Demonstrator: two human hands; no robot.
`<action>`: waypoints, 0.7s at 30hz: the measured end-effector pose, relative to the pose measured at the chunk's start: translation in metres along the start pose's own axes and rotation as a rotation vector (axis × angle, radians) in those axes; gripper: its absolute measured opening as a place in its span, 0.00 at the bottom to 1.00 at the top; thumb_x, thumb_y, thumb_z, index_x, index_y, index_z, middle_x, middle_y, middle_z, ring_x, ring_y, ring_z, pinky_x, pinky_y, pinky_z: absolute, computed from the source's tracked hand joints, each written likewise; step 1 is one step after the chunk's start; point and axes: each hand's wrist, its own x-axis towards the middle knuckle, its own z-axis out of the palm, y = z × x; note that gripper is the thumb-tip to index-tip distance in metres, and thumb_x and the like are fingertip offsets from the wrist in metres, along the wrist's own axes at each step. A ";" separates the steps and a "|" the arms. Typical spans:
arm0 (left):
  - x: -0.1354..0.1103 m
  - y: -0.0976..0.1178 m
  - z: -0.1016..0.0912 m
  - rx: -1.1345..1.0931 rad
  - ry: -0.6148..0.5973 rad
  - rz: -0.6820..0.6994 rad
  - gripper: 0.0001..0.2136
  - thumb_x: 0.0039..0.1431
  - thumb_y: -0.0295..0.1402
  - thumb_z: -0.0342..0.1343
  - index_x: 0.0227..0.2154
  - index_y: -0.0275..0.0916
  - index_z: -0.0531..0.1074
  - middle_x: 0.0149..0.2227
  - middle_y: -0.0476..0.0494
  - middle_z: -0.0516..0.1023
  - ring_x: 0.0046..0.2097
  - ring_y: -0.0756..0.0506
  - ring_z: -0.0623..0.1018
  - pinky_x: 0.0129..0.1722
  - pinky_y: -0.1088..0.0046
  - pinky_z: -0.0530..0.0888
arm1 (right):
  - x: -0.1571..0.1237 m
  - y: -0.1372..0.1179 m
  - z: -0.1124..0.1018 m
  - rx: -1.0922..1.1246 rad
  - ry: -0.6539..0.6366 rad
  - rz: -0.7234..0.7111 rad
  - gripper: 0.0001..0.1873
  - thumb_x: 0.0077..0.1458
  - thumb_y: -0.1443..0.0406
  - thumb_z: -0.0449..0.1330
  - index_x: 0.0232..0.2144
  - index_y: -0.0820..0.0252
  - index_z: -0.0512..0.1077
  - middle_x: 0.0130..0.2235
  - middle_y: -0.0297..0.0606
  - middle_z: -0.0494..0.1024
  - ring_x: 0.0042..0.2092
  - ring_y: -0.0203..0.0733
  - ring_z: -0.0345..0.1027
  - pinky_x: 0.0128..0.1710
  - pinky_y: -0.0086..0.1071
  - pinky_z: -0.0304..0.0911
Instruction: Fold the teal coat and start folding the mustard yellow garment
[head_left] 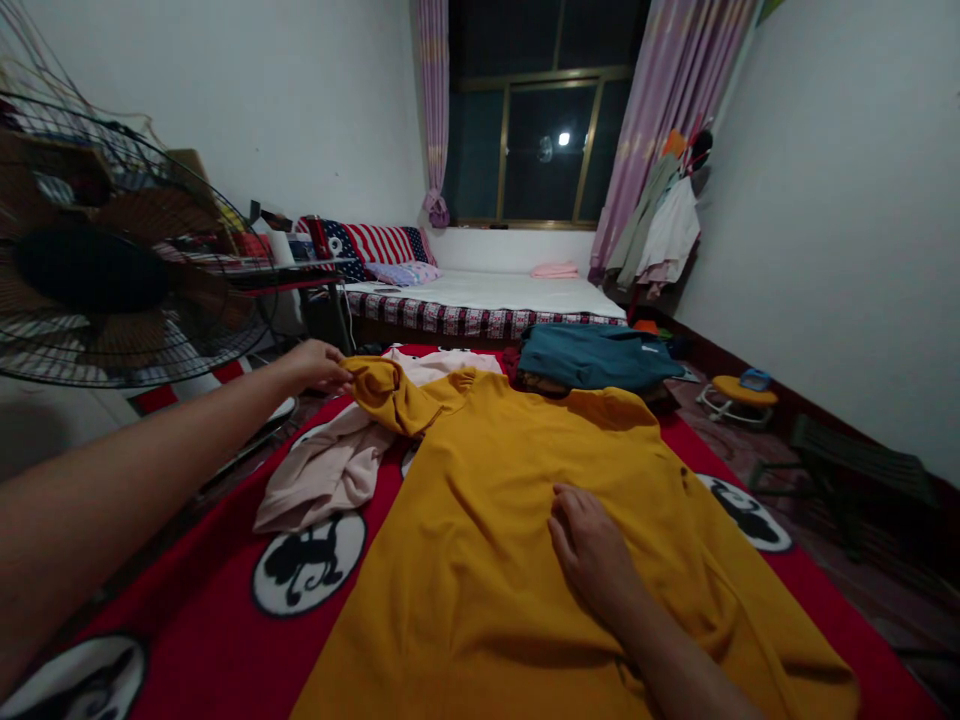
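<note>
A mustard-yellow garment (510, 520) lies spread flat on a red blanket (217, 630) with black-and-white round prints. My left hand (319, 365) reaches far out and pinches the end of the garment's left sleeve (386, 390), which is lifted and folded toward the body. My right hand (589, 545) rests palm down on the middle of the garment, fingers together and flat. A crumpled pale pink garment (330, 465) lies just left of the yellow one, under the sleeve.
A folded teal garment (592, 355) sits beyond the yellow one. A standing fan (112, 260) is close on the left. A bed (487, 295) with pillows lies under the window. Clothes hang on the right wall, with a small stool (739, 395) and a dark bench (855, 465) on the floor.
</note>
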 end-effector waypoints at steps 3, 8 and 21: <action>0.022 0.054 -0.001 0.095 0.108 0.011 0.11 0.57 0.33 0.54 0.32 0.25 0.70 0.30 0.44 0.75 0.40 0.41 0.77 0.41 0.65 0.72 | -0.001 0.000 -0.001 0.024 -0.013 0.019 0.07 0.58 0.68 0.50 0.38 0.58 0.67 0.50 0.49 0.72 0.53 0.52 0.64 0.54 0.48 0.61; 0.000 0.147 0.068 0.157 0.068 0.501 0.13 0.54 0.28 0.55 0.43 0.30 0.74 0.46 0.43 0.72 0.49 0.45 0.73 0.51 0.69 0.68 | -0.004 0.002 -0.003 0.100 -0.009 0.034 0.06 0.58 0.68 0.50 0.36 0.58 0.67 0.49 0.47 0.72 0.53 0.49 0.64 0.54 0.45 0.61; -0.132 0.062 0.222 0.224 -0.257 0.480 0.21 0.61 0.39 0.53 0.57 0.43 0.66 0.65 0.35 0.57 0.65 0.36 0.58 0.63 0.52 0.57 | 0.005 0.023 -0.001 0.353 0.187 0.309 0.13 0.53 0.65 0.52 0.42 0.58 0.68 0.42 0.47 0.77 0.38 0.47 0.75 0.40 0.41 0.72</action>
